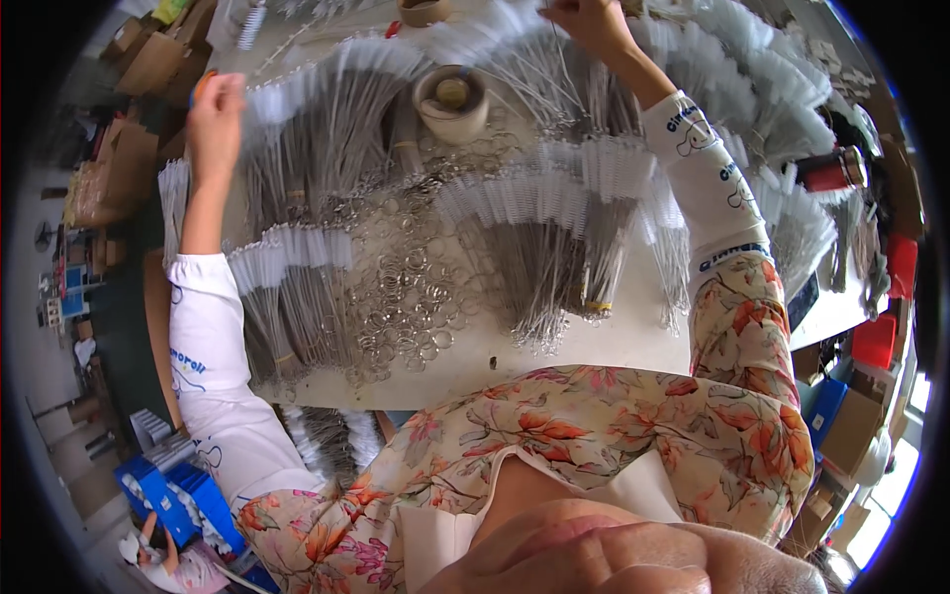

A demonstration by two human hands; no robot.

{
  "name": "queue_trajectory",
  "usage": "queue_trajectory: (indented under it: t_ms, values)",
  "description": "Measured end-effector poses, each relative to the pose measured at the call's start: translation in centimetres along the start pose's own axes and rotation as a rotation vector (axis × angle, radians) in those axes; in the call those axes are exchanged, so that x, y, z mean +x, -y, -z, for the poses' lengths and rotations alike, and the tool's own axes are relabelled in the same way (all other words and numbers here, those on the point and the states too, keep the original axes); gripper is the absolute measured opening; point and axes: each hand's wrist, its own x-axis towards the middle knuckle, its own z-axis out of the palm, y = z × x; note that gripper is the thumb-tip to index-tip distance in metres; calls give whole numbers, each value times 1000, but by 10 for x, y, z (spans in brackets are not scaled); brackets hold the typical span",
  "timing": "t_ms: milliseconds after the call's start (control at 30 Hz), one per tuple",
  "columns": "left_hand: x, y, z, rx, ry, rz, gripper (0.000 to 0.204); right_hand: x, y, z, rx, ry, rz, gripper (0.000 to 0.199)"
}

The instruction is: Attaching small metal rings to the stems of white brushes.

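Raised at the far left of the table is my left hand [216, 124], its fingers closed around a small orange thing [203, 87] that is mostly hidden. My right hand [591, 22] is at the top edge, partly cut off, fingers pinched over the far brushes; what they hold is hard to make out. Below and between the hands lie bundles of thin wire-handled brushes [534, 203] with white bristles. More of these brushes [297, 272] lie at the near left. Loose metal rings [411, 297] are heaped in the middle.
A thick beige roll [452, 124] stands among the far brushes, with a yellowish round thing inside. Piled brushes [787, 89] and a dark red can [833, 170] are at the right. Cardboard boxes [129, 173] and blue bins [158, 505] stand at left, near another person [178, 569].
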Motion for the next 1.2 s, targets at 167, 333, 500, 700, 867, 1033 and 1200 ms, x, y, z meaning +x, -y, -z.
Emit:
queue_trajectory:
  t_ms: [167,333,500,700,867,1033,1200]
  values:
    - [-45,34,-40,360,321,-52,29,15,51,34,554,-39,-117,17]
    - [-34,29,-65,-60,393,98,14,-13,-58,59,-127,57,-59,20]
    - [-41,25,-49,-147,263,118,15,-38,-46,41,-405,143,-375,33]
    - [-52,-55,9,-722,-7,236,17,-39,-50,39,-381,127,-411,36]
    - [-90,-85,36,-760,114,256,15,-35,-67,49,-94,89,-402,28]
    - [-123,-70,51,-639,171,240,18,-28,-63,53,-193,-69,-184,20]
    - [-164,-87,75,-565,70,279,23,-31,-138,143,869,-250,-328,10]
